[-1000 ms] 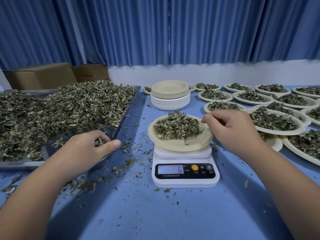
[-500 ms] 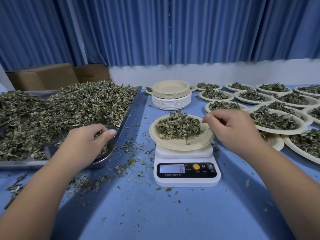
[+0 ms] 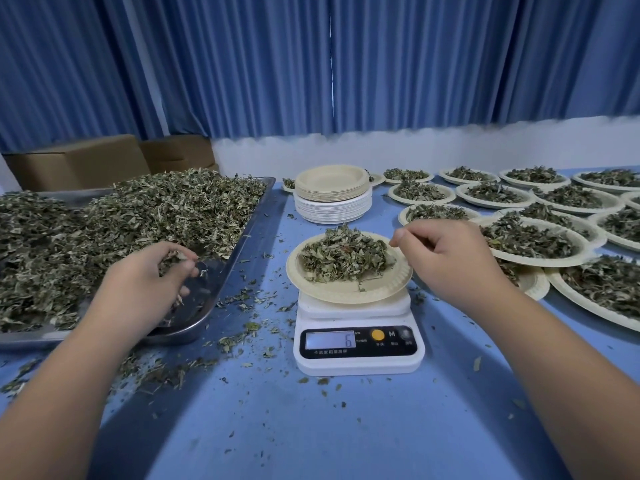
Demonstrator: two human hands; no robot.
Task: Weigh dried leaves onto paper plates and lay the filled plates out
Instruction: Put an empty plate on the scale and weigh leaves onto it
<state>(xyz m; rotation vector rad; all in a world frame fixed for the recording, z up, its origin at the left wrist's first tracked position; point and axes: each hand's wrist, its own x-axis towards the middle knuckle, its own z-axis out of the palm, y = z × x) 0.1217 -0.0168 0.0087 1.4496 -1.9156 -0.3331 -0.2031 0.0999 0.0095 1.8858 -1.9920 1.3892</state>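
head view, the only one we get: our left hand (image 3: 145,282) sits over the near right corner of the tray (image 3: 239,237), fingers curled round a pinch of leaves (image 3: 173,259). we'd say it waits there b/c the heap (image 3: 138,216) is the supply, and anything dropped lands back on steel, not on the table (image 3: 311,427). crumbs (image 3: 242,303) already litter the cloth btw tray and scale (image 3: 360,362). the plate (image 3: 349,292) rides centred on the scale w/ its pile (image 3: 343,258) heaped mid-plate, so nothing overhangs and the readout (image 3: 330,340), showing 6, stays in sight. our right hand (image 3: 446,261) hovers just at the plate's right rim, fingers curled in, thumb against forefinger. no leaf shows in that pinch, so we can't tell if a scrap is in it. we judge this as fine-tuning: one side ready to add, the other to trim or sprinkle. the target wt isn't shown, so we can't say if 6 is it. the stack (image 3: 332,199) of empties stands just behind the scale, in easy reach. filled plates (image 3: 530,239) spread to the right, overlapping at the rims, which is prob where this one goes once it's done.
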